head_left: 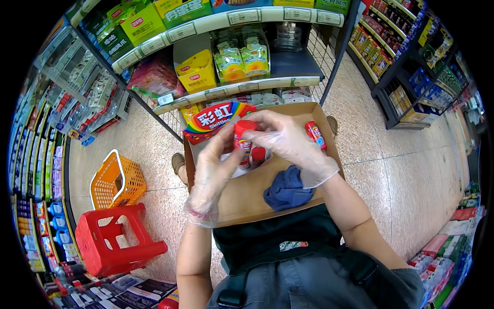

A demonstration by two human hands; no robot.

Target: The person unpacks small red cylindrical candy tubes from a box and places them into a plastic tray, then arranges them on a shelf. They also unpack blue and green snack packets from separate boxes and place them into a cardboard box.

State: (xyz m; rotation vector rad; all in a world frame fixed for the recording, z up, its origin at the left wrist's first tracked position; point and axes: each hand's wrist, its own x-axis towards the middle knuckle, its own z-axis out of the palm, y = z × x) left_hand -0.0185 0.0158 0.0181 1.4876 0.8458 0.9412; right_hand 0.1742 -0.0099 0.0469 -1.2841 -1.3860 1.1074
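My left hand [213,170], in a clear disposable glove, holds a red Skittles candy tube [243,142] upright over an open cardboard carton [241,201]. My right hand [287,139], gloved the same way, has its thumb and fingers at the tube's red cap. Just below my hands, another red-capped tube [258,154] shows in a white-lined display box; my hands hide part of it. Behind them stands the rainbow-printed Skittles display panel [216,120]. One more candy tube [316,135] lies at the carton's right side. A crumpled blue cloth [289,188] rests near my right wrist.
A shop shelf [239,90] with snack packets and boxes stands right ahead. On the floor to the left are an orange plastic basket [133,181] and an overturned red plastic stool [112,258]. More stocked shelves [409,89] line the aisle at right.
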